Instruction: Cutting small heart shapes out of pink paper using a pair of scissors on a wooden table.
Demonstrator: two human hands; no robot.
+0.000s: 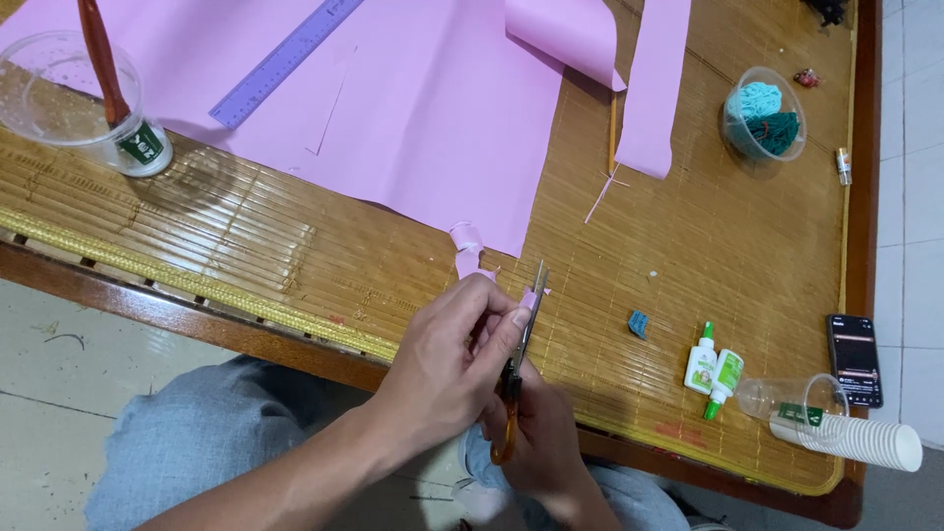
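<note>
My left hand (447,364) pinches a small piece of pink paper (528,298) against the scissors' blades, close to the near edge of the table. A curled pink strip (468,248) sticks up just behind its fingers. My right hand (544,447) sits below and partly under the left, closed on the orange handles of the scissors (537,285), whose blades point up and away from me. Whether the blades are open is hard to tell. A large pink paper sheet (423,108) lies on the bamboo mat (708,246) beyond both hands.
A purple ruler (285,61) lies on the sheet. A clear cup (69,93) holds a brush at far left. A loose pink strip (654,84), a cup of teal yarn (764,118), two glue bottles (713,369), a phone (854,359) and stacked paper cups (855,440) lie right.
</note>
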